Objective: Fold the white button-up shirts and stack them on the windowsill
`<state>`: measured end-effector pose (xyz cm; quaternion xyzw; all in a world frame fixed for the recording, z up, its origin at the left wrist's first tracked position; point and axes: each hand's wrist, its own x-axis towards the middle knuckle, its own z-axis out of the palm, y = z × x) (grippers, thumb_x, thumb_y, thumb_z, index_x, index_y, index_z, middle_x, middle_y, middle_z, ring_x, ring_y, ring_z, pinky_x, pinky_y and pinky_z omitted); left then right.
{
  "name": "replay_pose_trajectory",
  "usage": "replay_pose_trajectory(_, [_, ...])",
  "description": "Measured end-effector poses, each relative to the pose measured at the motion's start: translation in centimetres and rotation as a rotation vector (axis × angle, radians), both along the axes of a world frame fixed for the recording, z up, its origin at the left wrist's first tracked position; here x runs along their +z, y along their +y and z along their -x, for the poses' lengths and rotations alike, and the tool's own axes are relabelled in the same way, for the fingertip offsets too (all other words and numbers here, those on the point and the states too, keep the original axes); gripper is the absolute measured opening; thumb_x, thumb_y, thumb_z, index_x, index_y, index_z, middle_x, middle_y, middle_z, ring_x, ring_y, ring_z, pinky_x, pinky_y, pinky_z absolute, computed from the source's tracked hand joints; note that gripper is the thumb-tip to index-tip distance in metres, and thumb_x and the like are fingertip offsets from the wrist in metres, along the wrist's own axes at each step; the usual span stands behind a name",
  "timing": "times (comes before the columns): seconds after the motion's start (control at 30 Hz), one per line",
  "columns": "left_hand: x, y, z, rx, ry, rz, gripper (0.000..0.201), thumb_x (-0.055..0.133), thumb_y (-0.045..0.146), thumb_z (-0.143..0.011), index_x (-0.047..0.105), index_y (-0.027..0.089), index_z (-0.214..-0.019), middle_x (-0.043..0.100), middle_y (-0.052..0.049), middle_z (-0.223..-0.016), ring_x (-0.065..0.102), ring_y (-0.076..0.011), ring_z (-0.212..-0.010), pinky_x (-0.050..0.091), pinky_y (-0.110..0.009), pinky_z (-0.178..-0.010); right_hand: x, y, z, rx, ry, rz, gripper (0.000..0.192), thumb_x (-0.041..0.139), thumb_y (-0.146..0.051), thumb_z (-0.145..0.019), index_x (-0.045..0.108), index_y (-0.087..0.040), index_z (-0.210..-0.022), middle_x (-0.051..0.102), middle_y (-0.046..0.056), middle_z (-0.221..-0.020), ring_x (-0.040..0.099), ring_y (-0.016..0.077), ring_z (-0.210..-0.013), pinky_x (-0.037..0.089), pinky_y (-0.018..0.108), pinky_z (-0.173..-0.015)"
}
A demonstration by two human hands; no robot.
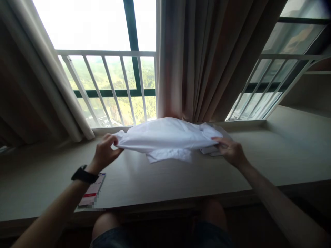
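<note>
A long beige ledge [165,179] runs under the window. On it, just in front of the brown curtain [201,58], a white garment [168,136] is held up — its lower fold drooping onto the ledge. The garment spans the gap between both hands. The left hand [104,153] pinches the garment's left end; the right hand [231,151] grips its right end. A phone [93,191] lies on the ledge beneath the left wrist — nearer the ledge's front edge than the garment.
</note>
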<state>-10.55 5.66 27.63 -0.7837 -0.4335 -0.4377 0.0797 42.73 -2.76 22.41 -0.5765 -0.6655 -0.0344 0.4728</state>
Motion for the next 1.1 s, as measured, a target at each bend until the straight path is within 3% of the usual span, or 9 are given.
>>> replay_pose_trajectory(0.1, [-9.5,-2.7,0.4,0.022,0.112,0.178,0.019,0.065,0.025,-0.075,0.047,0.021,-0.068,0.054,-0.003,-0.078,0.052,-0.0171,-0.075,0.046,-0.029,-0.071,-11.0,-2.3,1.4,0.013,0.083,0.178,0.028,0.059,-0.035,-0.083,0.077,-0.025,-0.102,0.074,0.004,-0.114,0.070,0.0262,-0.108,0.052,0.045,-0.102])
replay_pose_trajectory(0.2, [-17.4,-5.1,0.9,0.104,0.168,0.338,0.013,0.060,0.019,-0.071,0.048,0.022,-0.069,0.054,-0.005,-0.080,0.053,-0.0221,-0.083,0.046,-0.032,-0.078,-19.9,-4.4,3.2,-0.062,0.186,0.335,0.027,0.058,-0.032,-0.078,0.079,-0.025,-0.093,0.075,0.005,-0.112,0.071,0.0267,-0.107,0.051,0.047,-0.105])
replay_pose_trajectory(0.27, [-21.1,-6.7,1.4,0.142,0.192,0.421,0.011,0.059,0.017,-0.070,0.049,0.022,-0.069,0.054,-0.006,-0.080,0.054,-0.0243,-0.087,0.046,-0.034,-0.081,-24.1,-5.8,4.2,-0.101,0.201,0.355,0.025,0.058,-0.032,-0.078,0.079,-0.026,-0.089,0.074,0.004,-0.114,0.070,0.0260,-0.109,0.044,0.049,-0.113])
replay_pose_trajectory(0.33, [-23.4,-8.3,1.7,0.183,0.203,0.478,0.009,0.057,0.016,-0.069,0.051,0.022,-0.070,0.055,-0.007,-0.081,0.053,-0.0256,-0.089,0.046,-0.035,-0.083,-26.5,-7.2,4.9,-0.114,0.186,0.354,0.025,0.058,-0.033,-0.079,0.080,-0.026,-0.088,0.073,0.004,-0.117,0.069,0.0257,-0.112,0.037,0.050,-0.118])
replay_pose_trajectory(0.43, [-25.0,-10.7,2.2,0.233,0.214,0.517,0.011,0.055,0.013,-0.068,0.056,0.021,-0.076,0.057,-0.008,-0.086,0.053,-0.0272,-0.094,0.045,-0.037,-0.088,-27.6,-9.2,5.6,-0.101,0.143,0.368,0.027,0.056,-0.032,-0.081,0.080,-0.028,-0.095,0.070,0.002,-0.124,0.065,0.0248,-0.118,0.038,0.049,-0.118])
replay_pose_trajectory(0.6, [-25.9,-13.9,2.7,0.314,0.215,0.571,0.020,0.055,0.012,-0.072,0.063,0.021,-0.089,0.061,-0.009,-0.093,0.052,-0.0284,-0.101,0.044,-0.039,-0.093,-27.0,-12.6,7.7,-0.159,0.053,0.361,0.030,0.057,-0.029,-0.084,0.078,-0.034,-0.106,0.063,-0.003,-0.135,0.056,0.0263,-0.130,0.047,0.045,-0.111])
replay_pose_trajectory(0.83, [-26.8,-15.4,3.5,0.349,0.043,0.670,0.022,0.054,0.017,-0.078,0.064,0.019,-0.097,0.061,-0.009,-0.102,0.057,-0.0259,-0.104,0.045,-0.038,-0.098,-28.8,-16.2,10.9,-0.171,0.127,0.286,0.031,0.054,-0.033,-0.086,0.078,-0.024,-0.103,0.065,0.007,-0.133,0.063,0.0292,-0.121,0.046,0.051,-0.109])
replay_pose_trajectory(0.97, [-26.5,-16.0,3.4,0.452,-0.205,0.657,0.020,0.058,0.028,-0.080,0.065,0.021,-0.097,0.058,-0.010,-0.113,0.056,-0.0291,-0.114,0.044,-0.043,-0.105,-28.4,-16.3,10.7,-0.148,0.232,0.360,0.030,0.059,-0.041,-0.084,0.078,-0.027,-0.101,0.067,0.007,-0.130,0.064,0.0294,-0.119,0.052,0.047,-0.103])
replay_pose_trajectory(1.1, [-26.3,-17.1,2.0,0.484,-0.814,0.718,0.035,0.066,0.030,-0.076,0.057,0.022,-0.109,0.058,-0.010,-0.117,0.063,-0.0276,-0.108,0.052,-0.043,-0.097,-26.9,-15.6,10.0,-0.168,0.289,0.403,0.026,0.060,-0.043,-0.082,0.079,-0.029,-0.093,0.070,0.005,-0.124,0.066,0.0298,-0.114,0.052,0.045,-0.101])
